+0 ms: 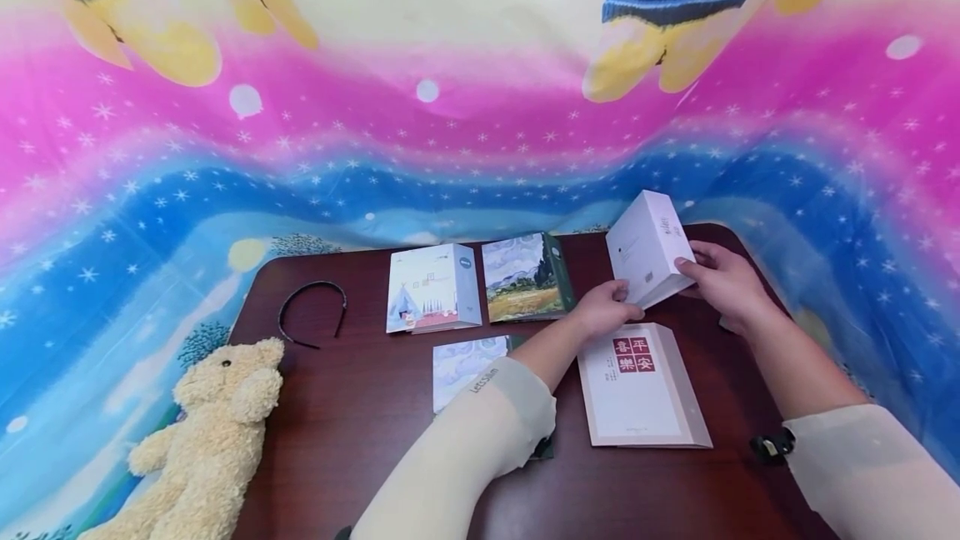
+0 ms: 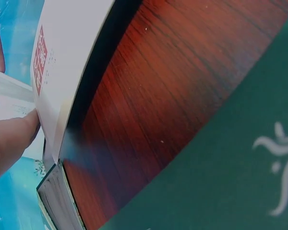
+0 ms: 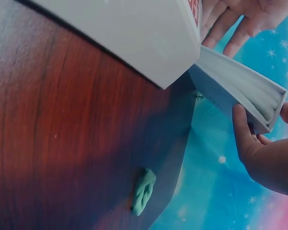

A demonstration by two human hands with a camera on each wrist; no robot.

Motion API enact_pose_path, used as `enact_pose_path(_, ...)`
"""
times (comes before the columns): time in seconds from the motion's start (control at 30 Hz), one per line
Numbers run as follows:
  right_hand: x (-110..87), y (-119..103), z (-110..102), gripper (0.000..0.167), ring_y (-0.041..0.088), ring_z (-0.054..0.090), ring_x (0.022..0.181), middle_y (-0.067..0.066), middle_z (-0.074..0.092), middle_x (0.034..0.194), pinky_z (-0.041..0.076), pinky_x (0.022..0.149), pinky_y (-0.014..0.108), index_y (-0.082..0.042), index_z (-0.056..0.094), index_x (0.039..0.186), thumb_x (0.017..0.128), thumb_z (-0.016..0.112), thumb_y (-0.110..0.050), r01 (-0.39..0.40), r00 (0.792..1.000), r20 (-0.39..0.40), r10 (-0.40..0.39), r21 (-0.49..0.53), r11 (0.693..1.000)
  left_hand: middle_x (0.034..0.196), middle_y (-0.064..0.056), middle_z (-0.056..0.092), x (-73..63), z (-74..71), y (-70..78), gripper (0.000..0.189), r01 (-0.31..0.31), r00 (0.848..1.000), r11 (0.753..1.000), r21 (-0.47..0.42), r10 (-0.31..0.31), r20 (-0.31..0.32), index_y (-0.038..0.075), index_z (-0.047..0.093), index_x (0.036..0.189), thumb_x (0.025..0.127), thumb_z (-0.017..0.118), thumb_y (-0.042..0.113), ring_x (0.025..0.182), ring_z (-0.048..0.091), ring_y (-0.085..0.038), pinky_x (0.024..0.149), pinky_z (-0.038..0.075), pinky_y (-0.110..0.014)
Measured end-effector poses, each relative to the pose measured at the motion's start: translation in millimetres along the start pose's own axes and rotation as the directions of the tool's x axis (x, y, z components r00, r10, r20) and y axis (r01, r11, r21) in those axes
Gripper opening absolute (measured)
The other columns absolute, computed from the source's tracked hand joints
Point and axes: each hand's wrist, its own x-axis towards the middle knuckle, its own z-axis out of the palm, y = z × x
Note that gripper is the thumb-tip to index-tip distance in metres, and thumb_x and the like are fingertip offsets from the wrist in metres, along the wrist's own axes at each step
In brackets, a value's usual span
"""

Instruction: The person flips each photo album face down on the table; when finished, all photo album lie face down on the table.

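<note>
A thick white photo album (image 1: 637,248), with a printed spine and a small barcode, is tilted up over the far right of the table. My right hand (image 1: 723,277) grips it at the spine side, thumb on the spine. At its lower left corner my left hand (image 1: 606,309) holds it between thumb and fingers. In the right wrist view the page edges show between the covers. Just below lies a cream album (image 1: 641,390) with red square characters. Under my left forearm a green-edged painted album (image 1: 461,365) is partly hidden.
Along the back stand a camping-picture album (image 1: 427,286) and a landscape-painting album (image 1: 523,277). A dark headband (image 1: 285,307) lies on the left, near a plush bear (image 1: 217,432) at the table's edge. A small green cloth item (image 3: 144,191) lies at the right.
</note>
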Motion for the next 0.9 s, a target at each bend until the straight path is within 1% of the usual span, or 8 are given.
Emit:
enact_pose_path(0.1,-1.6,3.8,-3.3,0.079,0.048,0.057,0.125,0.03,0.042,0.153,0.061,0.08,0.029,-0.001,0.023,0.163,0.106,0.053,-0.047,-0.008,1.0,-0.003,0.008,0.006,1.0,0.149,0.0,0.058,1.1,1.6,0.1,0.067,0.019,1.0,1.0,0.013,-0.019,-0.007,0.02,0.053,0.152,0.089,0.077,0.019,0.134,0.054,-0.016,0.108,0.047,-0.034)
enact_pose_path(0.2,-3.0,5.9,-6.4,0.078,0.046,0.058,0.123,0.031,0.04,0.152,0.061,0.079,0.028,-0.003,0.023,0.164,0.107,0.053,-0.047,-0.021,1.0,-0.002,0.021,0.012,1.0,0.147,-0.001,0.059,1.7,1.6,-0.1,0.066,0.031,0.999,0.999,0.033,-0.03,-0.01,0.021,0.054,0.151,0.089,0.076,0.019,0.131,0.056,-0.016,0.107,0.047,-0.034)
enact_pose_path(0.27,-2.9,7.2,-8.3,0.076,0.041,0.061,0.119,0.031,0.039,0.152,0.061,0.079,0.027,-0.003,0.024,0.164,0.108,0.052,-0.045,-0.024,1.0,-0.001,0.024,0.017,1.0,0.147,-0.002,0.059,1.9,1.1,0.0,0.066,0.032,0.999,0.998,0.047,-0.032,-0.01,0.021,0.054,0.152,0.09,0.076,0.02,0.13,0.057,-0.016,0.107,0.047,-0.034)
enact_pose_path(0.37,-1.9,10.6,-11.0,0.072,0.029,0.066,0.11,0.032,0.038,0.152,0.061,0.079,0.025,-0.003,0.025,0.164,0.109,0.05,-0.041,-0.025,1.0,0.002,0.025,0.033,0.999,0.147,-0.002,0.059,2.1,0.8,0.7,0.066,0.033,0.999,0.997,0.065,-0.033,-0.011,0.02,0.053,0.152,0.09,0.075,0.02,0.128,0.057,-0.015,0.107,0.048,-0.034)
enact_pose_path(0.43,-1.1,13.6,-12.4,0.07,0.02,0.067,0.103,0.033,0.037,0.152,0.061,0.079,0.025,-0.002,0.025,0.163,0.109,0.05,-0.039,-0.026,1.0,0.003,0.025,0.05,0.998,0.148,-0.003,0.058,2.2,0.8,1.2,0.066,0.034,0.999,0.997,0.072,-0.033,-0.014,0.02,0.053,0.152,0.09,0.075,0.02,0.129,0.057,-0.015,0.107,0.048,-0.034)
enact_pose_path(0.53,-0.7,18.4,-14.2,0.068,0.011,0.067,0.096,0.034,0.037,0.152,0.061,0.079,0.026,-0.001,0.025,0.163,0.11,0.048,-0.037,-0.029,1.0,0.007,0.028,0.075,0.997,0.15,-0.004,0.057,2.1,0.7,1.1,0.066,0.031,0.999,0.997,0.064,-0.03,-0.016,0.018,0.052,0.153,0.091,0.075,0.019,0.131,0.056,-0.015,0.108,0.047,-0.034)
enact_pose_path(0.7,-1.4,25.2,-16.8,0.066,0.006,0.067,0.093,0.033,0.036,0.152,0.061,0.082,0.029,-0.001,0.026,0.163,0.111,0.046,-0.037,-0.044,0.999,0.013,0.043,0.107,0.993,0.151,-0.007,0.056,2.2,-0.5,-0.3,0.066,0.01,1.0,0.999,0.04,-0.01,-0.014,0.014,0.051,0.154,0.092,0.074,0.018,0.133,0.056,-0.017,0.108,0.048,-0.034)
enact_pose_path(0.9,-0.9,31.2,-19.3,0.067,0.002,0.066,0.091,0.032,0.038,0.151,0.061,0.085,0.032,0.0,0.027,0.162,0.111,0.045,-0.039,-0.054,0.998,0.024,0.051,0.118,0.992,0.15,-0.009,0.056,2.6,-2.5,-2.6,0.066,0.002,1.0,1.0,0.027,-0.002,-0.003,0.013,0.049,0.155,0.093,0.073,0.02,0.134,0.056,-0.02,0.108,0.048,-0.037)
